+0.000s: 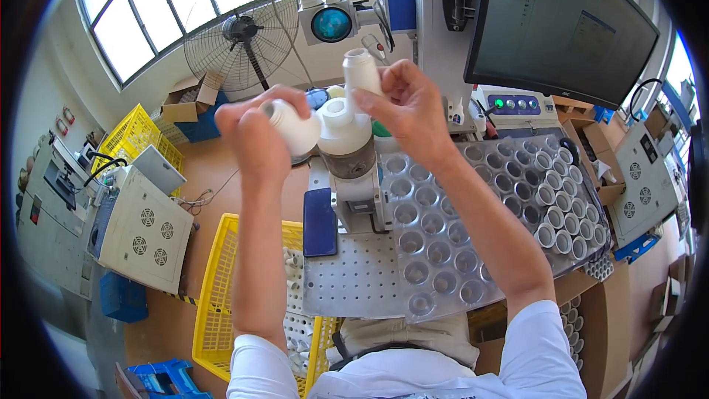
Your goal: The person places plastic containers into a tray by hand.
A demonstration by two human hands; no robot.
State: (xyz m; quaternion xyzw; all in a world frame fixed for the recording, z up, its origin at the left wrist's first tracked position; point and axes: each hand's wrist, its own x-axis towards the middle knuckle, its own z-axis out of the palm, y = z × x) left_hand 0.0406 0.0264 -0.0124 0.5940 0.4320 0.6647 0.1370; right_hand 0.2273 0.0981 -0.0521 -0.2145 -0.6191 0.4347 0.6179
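Note:
My left hand [260,127] is closed around a white rounded part [294,127] with an open neck, tilted to the left. My right hand [405,103] pinches an upright white cylindrical part [361,72] between thumb and fingers. Between the two hands stands a white-topped round fixture [340,129] with a dark lower body, on a metal stand. Above it is a lens head [331,24]. To the right, a clear plastic tray [436,251] has round pockets, with many white cups [565,218] at its right side.
A dark blue phone [320,223] lies on the perforated metal plate [354,281]. A yellow basket [214,303] with small white parts is at lower left. A monitor [561,26] hangs at upper right, above a control box [517,106]. A fan [240,37] stands behind.

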